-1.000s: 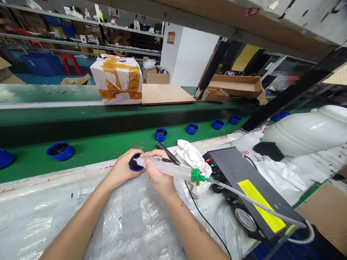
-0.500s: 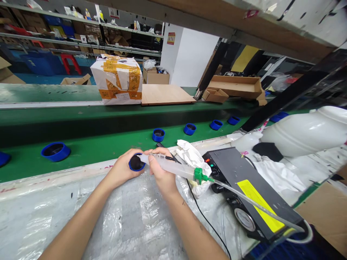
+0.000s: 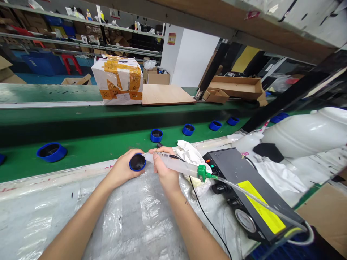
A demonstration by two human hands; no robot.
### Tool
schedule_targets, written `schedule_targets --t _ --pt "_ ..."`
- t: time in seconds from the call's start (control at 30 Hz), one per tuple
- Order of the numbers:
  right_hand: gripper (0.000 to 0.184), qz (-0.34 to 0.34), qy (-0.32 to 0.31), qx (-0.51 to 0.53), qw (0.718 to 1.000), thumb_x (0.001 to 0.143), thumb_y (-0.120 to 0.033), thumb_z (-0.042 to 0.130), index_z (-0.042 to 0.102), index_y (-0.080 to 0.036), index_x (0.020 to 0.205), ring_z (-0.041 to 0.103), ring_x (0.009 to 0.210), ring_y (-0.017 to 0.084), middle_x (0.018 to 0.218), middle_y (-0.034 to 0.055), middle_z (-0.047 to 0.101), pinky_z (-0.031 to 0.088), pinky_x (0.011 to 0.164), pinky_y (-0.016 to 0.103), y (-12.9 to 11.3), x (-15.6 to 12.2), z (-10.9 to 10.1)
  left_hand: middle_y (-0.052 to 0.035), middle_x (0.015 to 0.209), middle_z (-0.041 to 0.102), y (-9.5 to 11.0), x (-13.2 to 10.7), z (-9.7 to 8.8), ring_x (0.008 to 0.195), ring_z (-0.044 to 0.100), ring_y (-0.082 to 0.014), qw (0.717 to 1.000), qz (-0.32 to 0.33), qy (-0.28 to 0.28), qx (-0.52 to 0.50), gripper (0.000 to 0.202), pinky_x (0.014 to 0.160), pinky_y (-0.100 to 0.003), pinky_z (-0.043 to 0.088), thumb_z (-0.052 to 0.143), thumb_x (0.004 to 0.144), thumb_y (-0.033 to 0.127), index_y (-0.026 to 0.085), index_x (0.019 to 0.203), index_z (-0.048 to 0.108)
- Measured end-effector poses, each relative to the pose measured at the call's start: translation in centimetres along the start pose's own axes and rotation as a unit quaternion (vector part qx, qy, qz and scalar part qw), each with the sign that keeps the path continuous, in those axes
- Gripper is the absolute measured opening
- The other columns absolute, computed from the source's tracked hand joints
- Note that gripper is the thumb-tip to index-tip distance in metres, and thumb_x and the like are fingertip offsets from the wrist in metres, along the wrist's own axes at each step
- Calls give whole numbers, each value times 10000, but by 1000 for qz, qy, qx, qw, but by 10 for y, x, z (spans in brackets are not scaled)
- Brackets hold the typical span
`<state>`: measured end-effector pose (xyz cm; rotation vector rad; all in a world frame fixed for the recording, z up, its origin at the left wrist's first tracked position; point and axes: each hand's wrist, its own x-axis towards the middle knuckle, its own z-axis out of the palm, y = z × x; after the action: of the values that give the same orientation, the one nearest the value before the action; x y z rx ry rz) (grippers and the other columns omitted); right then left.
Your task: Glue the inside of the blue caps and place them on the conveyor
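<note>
My left hand point(image 3: 125, 167) is closed around a blue round cap point(image 3: 137, 162) with a dark inside, its opening tilted toward me. My right hand point(image 3: 164, 168) grips a translucent dispensing syringe point(image 3: 182, 166) with a green fitting at its back end. The syringe's nozzle points left, close to the right rim of the cap; whether it touches cannot be seen. A clear hose runs from the green fitting to a grey dispenser box point(image 3: 255, 191) with a dial gauge and a yellow label.
Several blue caps, such as one point(image 3: 51, 152) at left and another point(image 3: 156, 135) near the middle, sit on the green conveyor belt point(image 3: 89, 144). White cloths point(image 3: 189, 153) lie beside the dispenser. A large white jug point(image 3: 306, 131) is on its side at right. A taped box point(image 3: 118, 80) stands behind.
The syringe has drawn back slightly to the right, its tip leaving the cap's inside for the rim. The caps on the belt have shifted a little left.
</note>
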<state>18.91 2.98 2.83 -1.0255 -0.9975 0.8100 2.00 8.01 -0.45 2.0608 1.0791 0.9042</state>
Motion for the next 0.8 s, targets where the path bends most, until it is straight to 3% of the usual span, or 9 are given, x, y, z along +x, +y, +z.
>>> schedule_targets --t 0.47,0.8 --pt "96 -7 16 -51 999 842 -297 673 607 -233 868 737 857 225 883 40 784 559 701 328 -3 4 -5 -41 1176 719 3 1 -1 1066 699 -263 1000 -15 -1 8 471 967 -392 547 797 741 330 244 1169 620" --pt "73 -13 15 -92 996 843 -295 661 635 -227 835 722 825 233 820 38 760 553 750 352 -9 4 -5 -49 1173 721 5 2 -2 1058 696 -268 999 -31 -1 7 482 963 -404 545 795 735 338 234 1170 614"
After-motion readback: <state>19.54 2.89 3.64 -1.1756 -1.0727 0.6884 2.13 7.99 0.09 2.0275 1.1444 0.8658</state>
